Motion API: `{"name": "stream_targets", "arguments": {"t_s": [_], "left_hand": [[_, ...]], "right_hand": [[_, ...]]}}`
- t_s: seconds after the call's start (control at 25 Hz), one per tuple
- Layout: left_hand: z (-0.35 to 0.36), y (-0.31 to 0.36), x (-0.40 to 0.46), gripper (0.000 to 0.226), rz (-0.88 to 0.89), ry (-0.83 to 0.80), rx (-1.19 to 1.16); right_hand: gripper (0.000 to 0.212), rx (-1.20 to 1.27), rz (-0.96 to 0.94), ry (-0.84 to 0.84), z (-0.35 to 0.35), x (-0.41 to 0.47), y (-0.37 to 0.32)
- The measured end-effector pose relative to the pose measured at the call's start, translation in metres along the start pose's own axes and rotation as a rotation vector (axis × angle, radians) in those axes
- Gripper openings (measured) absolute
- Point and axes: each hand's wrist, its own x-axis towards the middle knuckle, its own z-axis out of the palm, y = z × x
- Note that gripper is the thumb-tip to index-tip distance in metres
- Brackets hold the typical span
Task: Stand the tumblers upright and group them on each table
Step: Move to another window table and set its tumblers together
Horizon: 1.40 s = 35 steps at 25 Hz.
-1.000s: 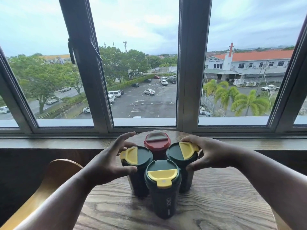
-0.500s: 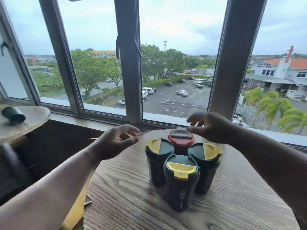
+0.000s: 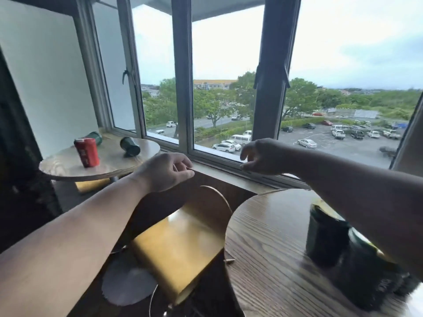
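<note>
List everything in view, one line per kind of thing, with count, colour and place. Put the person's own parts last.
red tumbler: 1, red, standing on the far round table, at its left.
lying tumblers: 2, dark green, on their sides on the far table; the other lies behind the red one.
near tumblers: at least 2 showing, dark green, upright on the near table, partly hidden by the right arm and blurred.
far table: 1, light wood, round, at left by the window.
near table: 1, darker wood grain, round, lower right.
chair: 1, yellow-tan wood, between the tables.
window frame: grey, across the back.
left hand: 1, empty, raised, centre.
right hand: 1, empty, raised before the sill.
</note>
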Motion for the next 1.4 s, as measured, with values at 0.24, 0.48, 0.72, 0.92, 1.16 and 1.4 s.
{"name": "stream_targets", "arguments": {"t_s": [0.24,0.48,0.72,0.92,1.16,1.4], "left_hand": [[-0.093,-0.156,-0.024,0.017,-0.118,-0.043,0.106],[-0.171,-0.283,-0.039,0.02,-0.226,-0.076,0.198],[-0.197,-0.375,-0.021,0.015,-0.306,-0.064,0.184],[-0.205,-0.445,0.024,0.017,-0.359,-0.035,0.189],[-0.217,-0.521,0.096,0.037,-0.368,0.047,0.161],[-0.205,-0.581,0.147,0.077,-0.205,-0.082,0.202]], "right_hand": [[0.031,0.048,-0.031,0.005,0.047,0.108,-0.162],[0.029,0.113,-0.114,0.01,0.083,0.206,-0.296],[0.023,0.111,-0.186,-0.023,0.11,0.298,-0.36],[0.013,0.158,-0.275,-0.045,0.14,0.404,-0.369],[0.034,0.304,-0.303,-0.085,0.165,0.518,-0.38],[0.065,0.409,-0.242,-0.17,0.197,0.579,-0.382]]}}
